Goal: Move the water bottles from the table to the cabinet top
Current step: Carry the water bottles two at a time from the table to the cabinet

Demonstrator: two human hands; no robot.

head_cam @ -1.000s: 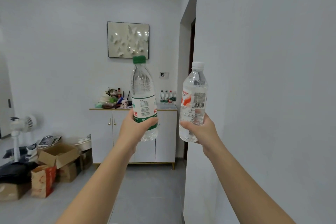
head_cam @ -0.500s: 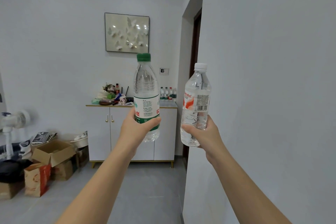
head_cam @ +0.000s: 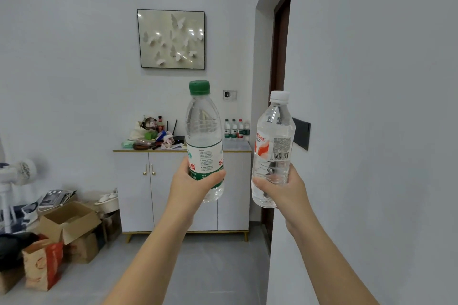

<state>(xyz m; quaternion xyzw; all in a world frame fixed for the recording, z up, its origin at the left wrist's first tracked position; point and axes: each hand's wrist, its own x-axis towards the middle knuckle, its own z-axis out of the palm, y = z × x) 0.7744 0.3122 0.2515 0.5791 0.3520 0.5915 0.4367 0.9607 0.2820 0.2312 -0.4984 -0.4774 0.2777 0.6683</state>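
**2 bottles in hand, cabinet ahead**

The biggest thing near me is the grey wall (head_cam: 371, 106) on the right. Its corner runs just beside the right arm, and I judge it the likeliest thing to brush on the way forward. Past it the white cabinet (head_cam: 173, 193) stands against the far wall, under a framed butterfly picture (head_cam: 171, 39). The floor (head_cam: 210, 267) looks open down the middle. Cardboard boxes (head_cam: 69, 223), a paper bag (head_cam: 42, 262) and a white fan (head_cam: 22, 171) sit off to the left, well apart from my line.

The cabinet top (head_cam: 239, 147) is partly taken. A heap of clutter (head_cam: 151, 136) covers its left part, and a row of small bottles (head_cam: 235, 129) stands at the back right. The bare patch in front of that row looks to me like the place to aim for.

Both task bottles are in the air, well short of the cabinet. The green-capped bottle (head_cam: 203, 131) is upright in the left hand (head_cam: 190, 186), whose grip is wrapped round the lower part of the label. The white-capped bottle (head_cam: 273, 136) is in the right hand (head_cam: 285, 190), whose grip is clamped round the lower body, and it leans slightly.

Both bottles look mostly full. I expect real weight, thin walls that give under a squeeze, and a smooth skin. A hold low to middle on the body, as now, seems right to me. I would set each one down base first and gently, so the row behind does not topple.
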